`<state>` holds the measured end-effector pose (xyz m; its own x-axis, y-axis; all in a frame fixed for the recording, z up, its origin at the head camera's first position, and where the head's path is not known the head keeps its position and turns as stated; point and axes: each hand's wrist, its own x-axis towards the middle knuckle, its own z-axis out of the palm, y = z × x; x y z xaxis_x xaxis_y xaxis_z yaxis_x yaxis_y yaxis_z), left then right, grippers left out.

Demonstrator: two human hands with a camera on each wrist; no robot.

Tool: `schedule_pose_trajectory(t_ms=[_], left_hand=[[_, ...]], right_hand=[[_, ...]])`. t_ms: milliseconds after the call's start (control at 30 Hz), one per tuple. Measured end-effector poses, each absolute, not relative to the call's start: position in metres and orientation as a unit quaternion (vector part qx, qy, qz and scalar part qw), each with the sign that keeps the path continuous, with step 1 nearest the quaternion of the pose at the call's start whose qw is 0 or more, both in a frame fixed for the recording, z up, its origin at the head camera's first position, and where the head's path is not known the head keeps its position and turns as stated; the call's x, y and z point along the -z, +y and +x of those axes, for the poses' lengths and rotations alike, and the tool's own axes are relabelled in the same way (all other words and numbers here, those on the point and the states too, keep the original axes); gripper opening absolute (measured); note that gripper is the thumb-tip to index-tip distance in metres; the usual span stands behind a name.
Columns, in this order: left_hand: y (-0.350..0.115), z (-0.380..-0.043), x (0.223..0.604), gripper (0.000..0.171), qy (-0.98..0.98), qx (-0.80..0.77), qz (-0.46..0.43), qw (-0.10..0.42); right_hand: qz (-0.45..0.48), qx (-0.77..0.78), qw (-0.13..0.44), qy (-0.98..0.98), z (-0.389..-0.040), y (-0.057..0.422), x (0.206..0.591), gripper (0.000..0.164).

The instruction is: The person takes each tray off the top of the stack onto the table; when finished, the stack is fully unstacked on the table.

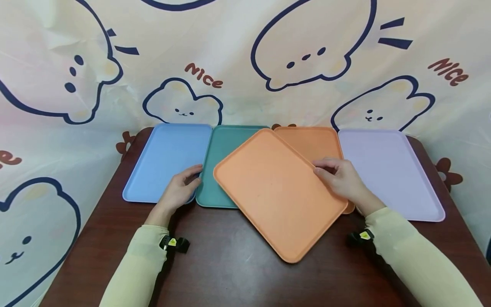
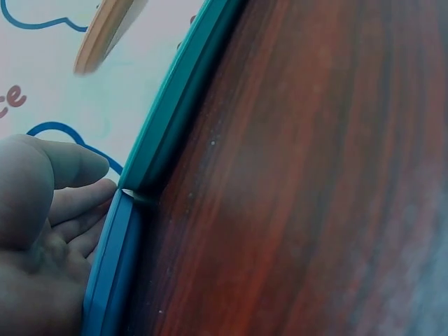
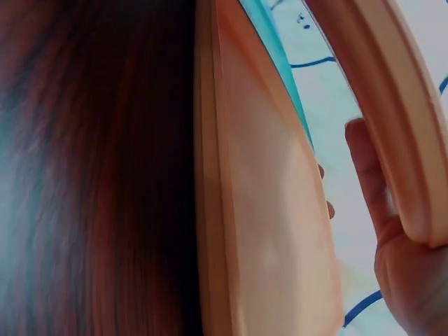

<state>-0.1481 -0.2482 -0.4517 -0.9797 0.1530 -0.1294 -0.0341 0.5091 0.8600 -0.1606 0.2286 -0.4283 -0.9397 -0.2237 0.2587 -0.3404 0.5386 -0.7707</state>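
My right hand (image 1: 341, 177) grips the right edge of a light orange tray (image 1: 278, 194), turned cornerwise. In the right wrist view this lifted tray (image 3: 392, 105) shows above the darker orange tray (image 3: 273, 210), with fingers beneath it. The raised tray hides parts of the darker orange tray (image 1: 310, 143) and the green tray (image 1: 230, 140). My left hand (image 1: 179, 187) hovers over the seam between the blue tray (image 1: 172, 157) and the green one. Its fingers are loosely bent and hold nothing; the left wrist view shows the palm behind the blue tray's rim (image 2: 112, 266).
A lilac tray (image 1: 387, 170) lies at the right end of the row. Dark brown wood table (image 1: 230, 256) shows in front of the trays. Behind them hangs a pale cloth (image 1: 238, 51) printed with cartoon animals.
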Motion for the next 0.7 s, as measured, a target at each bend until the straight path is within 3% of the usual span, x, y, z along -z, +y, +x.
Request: schedule_pose_trajectory(t_ms=[167, 367, 533, 700], left_hand=[[-0.248, -0.148, 0.451, 0.051, 0.868, -0.487, 0.037, 0.092], [-0.249, -0.148, 0.451, 0.052, 0.87, -0.483, 0.034, 0.095], [-0.249, -0.149, 0.451, 0.052, 0.872, -0.48, 0.033, 0.094], [-0.248, -0.149, 0.451, 0.052, 0.875, -0.475, 0.035, 0.093]], right_hand=[[0.243, -0.423, 0.045, -0.872, -0.148, 0.235, 0.421, 0.02], [0.357, -0.443, -0.025, -0.822, -0.139, 0.231, 0.418, 0.025], [0.441, -0.439, -0.04, -0.782, -0.134, 0.22, 0.423, 0.026], [0.465, -0.42, -0.08, -0.775, -0.126, 0.21, 0.429, 0.024]])
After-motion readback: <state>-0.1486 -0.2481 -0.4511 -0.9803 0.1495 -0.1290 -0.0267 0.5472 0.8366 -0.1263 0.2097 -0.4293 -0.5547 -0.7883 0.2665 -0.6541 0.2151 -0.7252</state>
